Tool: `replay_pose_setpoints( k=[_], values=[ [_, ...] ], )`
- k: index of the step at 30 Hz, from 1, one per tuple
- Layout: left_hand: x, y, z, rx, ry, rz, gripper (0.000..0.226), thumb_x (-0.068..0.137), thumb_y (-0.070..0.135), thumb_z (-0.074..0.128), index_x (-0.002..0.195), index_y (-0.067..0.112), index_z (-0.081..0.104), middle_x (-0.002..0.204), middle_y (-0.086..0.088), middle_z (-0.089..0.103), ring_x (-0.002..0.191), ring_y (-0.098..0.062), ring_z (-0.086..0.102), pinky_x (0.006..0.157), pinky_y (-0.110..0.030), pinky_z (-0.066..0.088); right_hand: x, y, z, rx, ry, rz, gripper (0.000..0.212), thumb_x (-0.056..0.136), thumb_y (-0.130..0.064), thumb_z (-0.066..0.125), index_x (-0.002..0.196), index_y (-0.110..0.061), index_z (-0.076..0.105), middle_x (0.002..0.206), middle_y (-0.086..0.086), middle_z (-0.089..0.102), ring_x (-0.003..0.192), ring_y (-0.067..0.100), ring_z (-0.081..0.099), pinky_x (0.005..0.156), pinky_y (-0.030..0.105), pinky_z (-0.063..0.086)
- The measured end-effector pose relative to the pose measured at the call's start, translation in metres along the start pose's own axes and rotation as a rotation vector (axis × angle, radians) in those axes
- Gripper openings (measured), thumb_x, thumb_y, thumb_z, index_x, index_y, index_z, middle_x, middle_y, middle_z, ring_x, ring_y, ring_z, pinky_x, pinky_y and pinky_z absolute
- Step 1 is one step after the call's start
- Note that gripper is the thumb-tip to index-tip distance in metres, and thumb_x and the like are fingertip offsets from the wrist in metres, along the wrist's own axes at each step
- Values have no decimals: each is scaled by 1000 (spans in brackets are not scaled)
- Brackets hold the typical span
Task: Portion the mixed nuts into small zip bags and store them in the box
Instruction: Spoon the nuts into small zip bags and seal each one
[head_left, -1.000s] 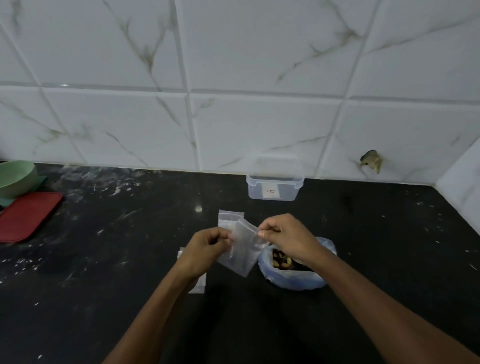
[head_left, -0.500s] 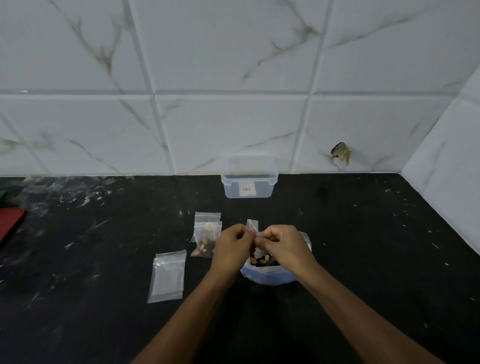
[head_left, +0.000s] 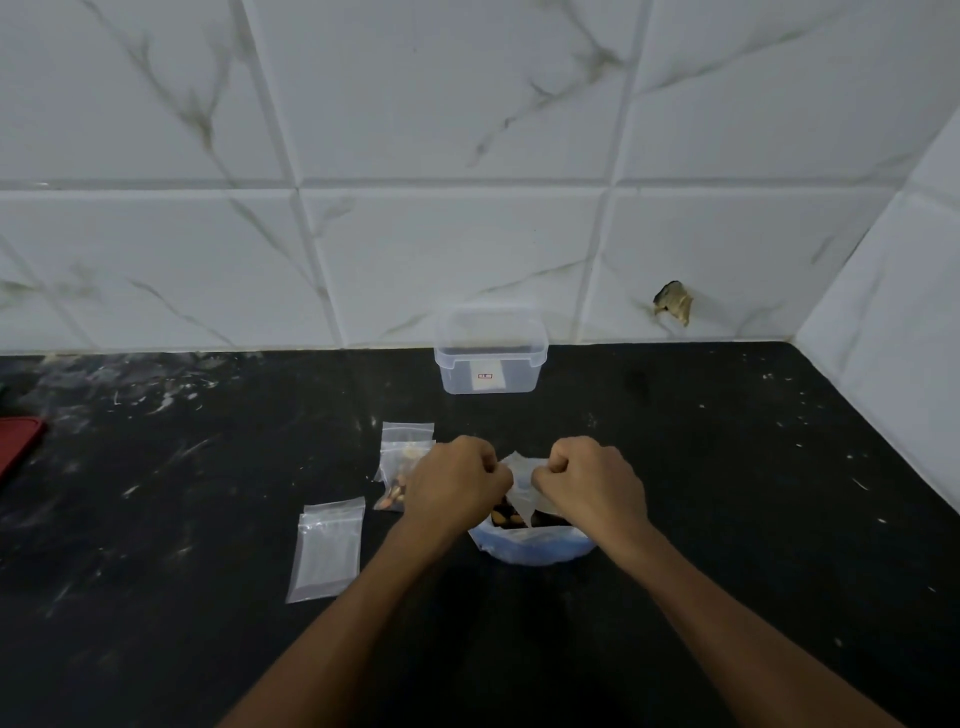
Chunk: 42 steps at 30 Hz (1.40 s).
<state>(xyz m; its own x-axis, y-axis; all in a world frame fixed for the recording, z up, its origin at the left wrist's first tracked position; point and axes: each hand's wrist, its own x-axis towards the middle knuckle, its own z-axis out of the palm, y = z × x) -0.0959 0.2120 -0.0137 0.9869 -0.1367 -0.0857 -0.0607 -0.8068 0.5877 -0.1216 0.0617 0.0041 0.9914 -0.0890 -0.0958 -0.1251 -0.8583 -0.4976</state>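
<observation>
As both pinch, zip bag (head_left: 521, 480) between left hand (head_left: 457, 480) — right hand (head_left: 592, 480)

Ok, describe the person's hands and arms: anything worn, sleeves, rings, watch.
Both forearms are bare up to the bottom edge of the picture; no sleeve shows. The left hand and right hand wear no gloves. No watch, band or bracelet shows at either wrist, and no ring is visible on the knuckles that face the camera. The fingertips are curled out of sight, so nails cannot be seen.

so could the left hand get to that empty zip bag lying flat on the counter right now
Probably not at once: the left hand is busy pinching the small bag with the right hand. The path to the empty zip bag looks free.
</observation>
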Motion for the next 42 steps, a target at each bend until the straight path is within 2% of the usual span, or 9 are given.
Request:
replay_pose_setpoints(
  k=[2,5,8,14,17,23,26,36,42],
  values=[
    [0,-2,0,-198,-59,77,15,90,33,64,97,20,65,87,3,67,80,-7,64,78,-32,58,1,-1,-6,34,3,5,28,88,-28,62,62,-23,51,59,-4,54,59,12,59,51,26,43],
    [-2,-10,7,-398,-210,209,73,83,35,73,145,26,36,142,3,49,128,-9,48,106,-33,46,4,-3,-15,91,-15,30,22,84,-24,62,64,-16,60,64,7,64,62,20,65,60,40,54],
    [-4,-10,17,-405,-266,270,110,73,41,81,155,33,8,160,8,25,144,-9,28,116,-37,34,4,-8,-22,133,-71,25,18,83,-21,61,68,-13,63,72,11,69,69,26,69,70,45,58],
    [-5,-6,21,-491,-102,304,73,74,27,83,129,42,39,125,21,54,115,10,51,95,-14,44,4,-9,-27,152,-128,24,19,87,-23,61,70,-16,64,76,11,70,73,24,70,78,45,59],
    [-5,-13,20,-571,-38,306,58,75,23,83,119,38,49,114,16,61,109,3,58,92,-18,49,8,3,-25,212,-97,45,38,90,-44,58,80,-8,67,77,13,70,69,24,68,75,43,57],
    [-9,-28,15,-705,26,239,60,76,28,81,126,28,48,115,14,58,107,6,58,85,-19,53,8,59,4,-278,-206,107,37,92,-49,53,116,-22,56,95,-2,65,82,12,63,74,31,55],
    [-12,-36,15,-713,12,195,66,72,37,76,130,31,44,118,17,55,108,9,56,83,-15,52,4,72,21,-241,-275,145,41,95,-40,54,130,-22,42,110,3,62,92,15,63,75,30,53],
    [-18,-55,21,-661,40,101,65,78,25,81,132,30,44,121,15,56,114,-2,55,91,-22,48,21,74,29,-281,-123,184,25,98,-31,50,120,-24,58,101,-1,65,88,12,64,82,31,55],
    [-22,-60,24,-661,-62,69,50,78,25,78,119,36,51,116,14,60,105,10,57,89,-18,50,22,78,29,-355,-16,85,23,100,-27,45,110,-22,65,89,-2,67,74,9,61,63,23,48]
  ],
)
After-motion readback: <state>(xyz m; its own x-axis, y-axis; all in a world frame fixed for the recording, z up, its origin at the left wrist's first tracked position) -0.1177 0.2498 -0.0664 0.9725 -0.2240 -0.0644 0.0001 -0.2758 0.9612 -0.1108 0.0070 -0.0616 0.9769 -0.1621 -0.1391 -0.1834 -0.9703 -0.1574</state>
